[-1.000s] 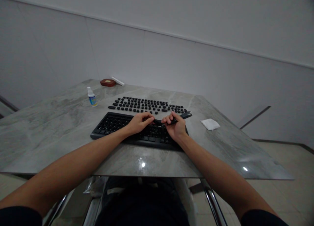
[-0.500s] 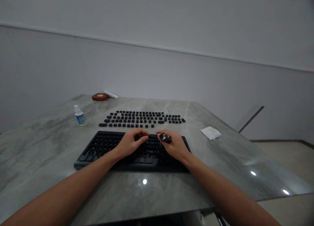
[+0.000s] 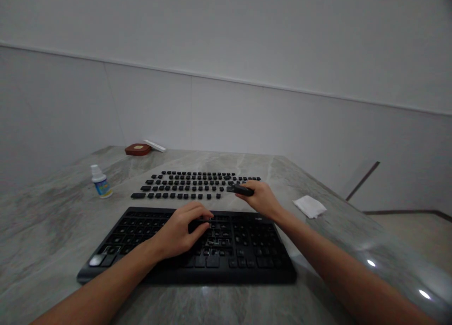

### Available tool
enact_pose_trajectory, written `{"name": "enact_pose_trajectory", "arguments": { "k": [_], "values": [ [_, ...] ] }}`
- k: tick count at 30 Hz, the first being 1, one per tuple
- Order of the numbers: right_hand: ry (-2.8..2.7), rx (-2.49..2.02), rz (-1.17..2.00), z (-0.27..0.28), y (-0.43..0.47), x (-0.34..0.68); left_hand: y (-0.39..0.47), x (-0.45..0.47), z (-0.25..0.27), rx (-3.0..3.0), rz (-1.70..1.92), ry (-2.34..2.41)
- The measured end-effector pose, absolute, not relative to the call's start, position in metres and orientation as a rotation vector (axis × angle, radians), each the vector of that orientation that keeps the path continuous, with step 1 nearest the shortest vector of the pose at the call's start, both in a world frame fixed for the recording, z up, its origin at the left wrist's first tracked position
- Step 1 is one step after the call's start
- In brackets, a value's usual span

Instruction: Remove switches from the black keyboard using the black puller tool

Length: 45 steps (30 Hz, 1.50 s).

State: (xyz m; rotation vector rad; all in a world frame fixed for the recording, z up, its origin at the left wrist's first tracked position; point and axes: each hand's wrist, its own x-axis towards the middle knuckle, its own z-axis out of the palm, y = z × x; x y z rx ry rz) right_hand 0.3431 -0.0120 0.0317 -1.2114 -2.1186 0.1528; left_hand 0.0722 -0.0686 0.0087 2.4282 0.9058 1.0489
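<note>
A black keyboard [image 3: 176, 273] lies on the marbled tabletop, most keycaps off its left and middle, with keycaps still on its right part and bottom row. My left hand [image 3: 181, 228] rests on the middle of it, fingers bent, thumb and index tips a little apart with nothing seen between them. Beyond the keyboard's back edge, my right hand [image 3: 261, 198] is closed around a dark elongated tool [image 3: 240, 189], whose tip points left. The tool is near the right end of rows of loose black keycaps [image 3: 185, 188] and covers some of them.
A white bottle with a blue label [image 3: 101, 183] stands at the left. Farther back are a reddish-brown case [image 3: 138, 149] and a white flat box [image 3: 155, 146]. A folded white tissue [image 3: 310, 206] lies at the right. Behind the table [image 3: 52, 217] rises a pale wall [image 3: 226, 113].
My right hand has lifted off the keyboard and moved forward with the dark tool, toward the loose keycaps. My left hand stays on the keyboard. The view has shifted, so the keyboard looks larger and lower.
</note>
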Motion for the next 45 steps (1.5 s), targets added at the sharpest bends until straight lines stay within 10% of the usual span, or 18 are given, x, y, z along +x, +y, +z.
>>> {"name": "enact_pose_trajectory", "arguments": {
  "k": [45],
  "values": [
    [-2.446,-1.538,0.055,0.007,0.038,0.295,-0.071,0.075,0.010,2.732,0.848,0.731]
  ]
}}
